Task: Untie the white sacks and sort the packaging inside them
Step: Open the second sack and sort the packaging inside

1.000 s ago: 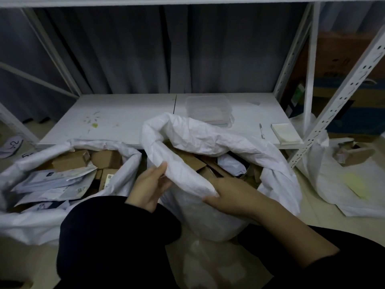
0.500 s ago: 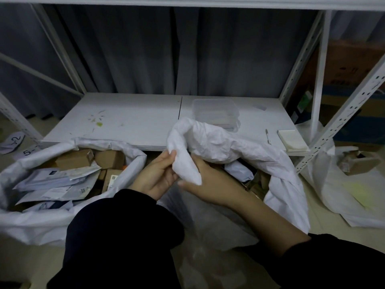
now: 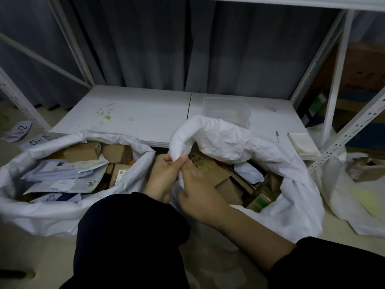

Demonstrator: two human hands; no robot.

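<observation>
Near centre: left hand (image 3: 163, 178) and right hand (image 3: 198, 192), fingers of both clamped on the near rim of the right sack (image 3: 239, 140), which is open and holds boxes (image 3: 208, 168). Left: left sack (image 3: 41, 213), open, with envelopes (image 3: 62, 170). Far: shelf (image 3: 135, 113), tub (image 3: 227, 107).

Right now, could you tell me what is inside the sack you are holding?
Brown cardboard boxes and a pale mailer bag show in the sack; its folded rim and the top boxes hide anything deeper.
</observation>
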